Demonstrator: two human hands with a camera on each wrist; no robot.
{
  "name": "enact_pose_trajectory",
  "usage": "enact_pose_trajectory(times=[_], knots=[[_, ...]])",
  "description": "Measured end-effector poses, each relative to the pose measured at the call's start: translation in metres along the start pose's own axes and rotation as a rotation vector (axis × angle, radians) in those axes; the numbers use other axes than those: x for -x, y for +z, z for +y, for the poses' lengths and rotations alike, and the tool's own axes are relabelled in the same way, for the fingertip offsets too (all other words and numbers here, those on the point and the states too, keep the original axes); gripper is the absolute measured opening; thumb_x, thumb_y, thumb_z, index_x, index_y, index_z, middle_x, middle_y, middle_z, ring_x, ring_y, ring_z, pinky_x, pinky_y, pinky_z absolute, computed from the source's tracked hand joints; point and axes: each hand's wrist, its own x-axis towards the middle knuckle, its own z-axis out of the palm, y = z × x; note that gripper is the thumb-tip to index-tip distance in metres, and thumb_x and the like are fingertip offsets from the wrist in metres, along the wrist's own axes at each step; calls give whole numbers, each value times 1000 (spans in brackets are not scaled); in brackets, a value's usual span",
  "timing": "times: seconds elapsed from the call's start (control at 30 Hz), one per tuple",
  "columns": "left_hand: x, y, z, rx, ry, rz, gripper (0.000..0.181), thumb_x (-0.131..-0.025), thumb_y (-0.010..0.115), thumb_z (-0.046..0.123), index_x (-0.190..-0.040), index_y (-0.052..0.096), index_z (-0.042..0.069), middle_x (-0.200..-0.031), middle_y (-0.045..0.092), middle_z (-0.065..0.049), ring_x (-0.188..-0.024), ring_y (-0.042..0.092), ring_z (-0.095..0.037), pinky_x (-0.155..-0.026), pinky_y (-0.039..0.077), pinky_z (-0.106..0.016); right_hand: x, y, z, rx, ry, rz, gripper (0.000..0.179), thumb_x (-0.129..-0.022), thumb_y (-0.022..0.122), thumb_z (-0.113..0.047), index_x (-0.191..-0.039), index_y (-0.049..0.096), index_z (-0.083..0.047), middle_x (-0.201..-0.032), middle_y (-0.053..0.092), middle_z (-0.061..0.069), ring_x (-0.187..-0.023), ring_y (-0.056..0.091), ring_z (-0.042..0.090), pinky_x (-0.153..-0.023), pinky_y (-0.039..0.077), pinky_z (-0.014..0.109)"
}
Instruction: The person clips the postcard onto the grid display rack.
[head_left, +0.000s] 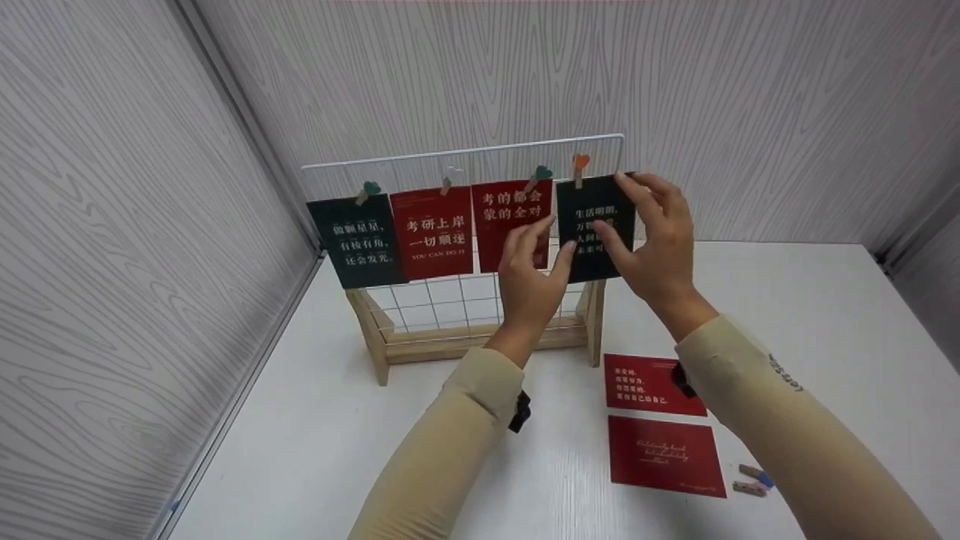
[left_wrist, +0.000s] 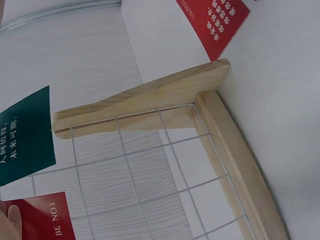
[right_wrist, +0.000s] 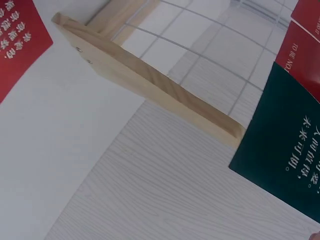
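A dark green card (head_left: 596, 202) with white writing hangs at the right end of a wire grid rack (head_left: 420, 300), under an orange heart clothespin (head_left: 580, 169). My right hand (head_left: 660, 247) is at this card, index fingertip right at its upper right corner and thumb spread across its front. My left hand (head_left: 529, 281) overlaps a red card (head_left: 499, 232) beside it, with the thumb near the green card's lower left edge. Further left hang another red card (head_left: 431, 214) and another green card (head_left: 352, 232), each under a heart clothespin.
Wooden legs (head_left: 595, 322) hold the rack up on the white table (head_left: 300, 450). Two red cards (head_left: 652, 386) lie flat at the front right, with small clothespins (head_left: 750, 489) near them. Wood-grain panels (head_left: 487, 82) stand behind and to the left.
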Motion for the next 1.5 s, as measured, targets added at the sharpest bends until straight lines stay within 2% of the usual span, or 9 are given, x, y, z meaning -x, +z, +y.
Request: enact_pose_trajectory(times=[0.13, 0.3, 0.47, 0.6, 0.77, 0.93, 1.23, 1.37, 1.5], knots=[[13, -3, -7, -46, 14, -34, 41, -89, 69, 21, -125, 58, 4, -114, 55, -9, -104, 55, -20, -86, 48, -27, 17, -1, 5, 75, 0, -2, 61, -84, 73, -28, -138, 48, -18, -140, 38, 12, -121, 40, 31, -101, 27, 52], [31, -6, -15, -133, 46, -61, 46, -88, 70, 25, -127, 56, 5, -117, 53, -9, -112, 50, -19, -94, 44, -28, 37, -5, 12, 171, 33, -46, 71, -84, 69, -41, -144, 37, -23, -149, 25, 13, -135, 25, 30, -102, 17, 58], [48, -1, -22, -165, 49, -84, 51, -85, 73, 27, -128, 55, 6, -120, 50, -8, -116, 46, -19, -99, 39, -31, 54, -9, 21, 211, 62, -79, 73, -86, 57, -57, -147, 31, -26, -152, 20, 13, -137, 20, 31, -103, 12, 61], [62, 3, -25, -190, 40, -107, 56, -82, 75, 28, -130, 53, 7, -123, 48, -8, -119, 44, -20, -100, 37, -35, 66, -13, 28, 223, 77, -105, 75, -86, 52, -63, -148, 30, -27, -152, 19, 13, -137, 19, 31, -102, 13, 62], [82, 10, -25, -200, 12, -148, 61, -81, 76, 27, -133, 50, 8, -126, 47, -7, -121, 42, -19, -100, 37, -38, 81, -20, 35, 243, 105, -156, 79, -83, 60, -56, -149, 28, -26, -152, 19, 14, -136, 20, 32, -100, 15, 64], [104, 16, -23, -203, -25, -211, 64, -81, 77, 30, -135, 49, 10, -127, 46, -6, -122, 41, -18, -101, 36, -39, 98, -29, 42, 269, 168, -220, 85, -78, 70, -45, -149, 27, -26, -152, 20, 15, -136, 22, 33, -100, 16, 65], [146, 25, -18, -216, -88, -342, 73, -79, 78, 38, -138, 46, 11, -132, 44, -5, -124, 40, -18, -102, 35, -41, 134, -44, 56, 283, 283, -317, 87, -77, 74, -40, -149, 27, -27, -151, 23, 16, -133, 26, 38, -98, 18, 68], [160, 29, -15, -216, -114, -387, 74, -77, 79, 36, -138, 46, 11, -129, 44, -3, -122, 40, -16, -101, 35, -39, 149, -51, 63, 270, 311, -335, 88, -77, 76, -36, -149, 28, -25, -149, 27, 18, -131, 29, 40, -96, 18, 69], [171, 32, -11, -201, -177, -438, 77, -75, 81, 36, -140, 45, 15, -128, 44, -1, -121, 40, -16, -100, 35, -39, 164, -59, 68, 254, 336, -355, 88, -77, 76, -34, -150, 28, -24, -149, 29, 18, -130, 31, 41, -96, 19, 70]])
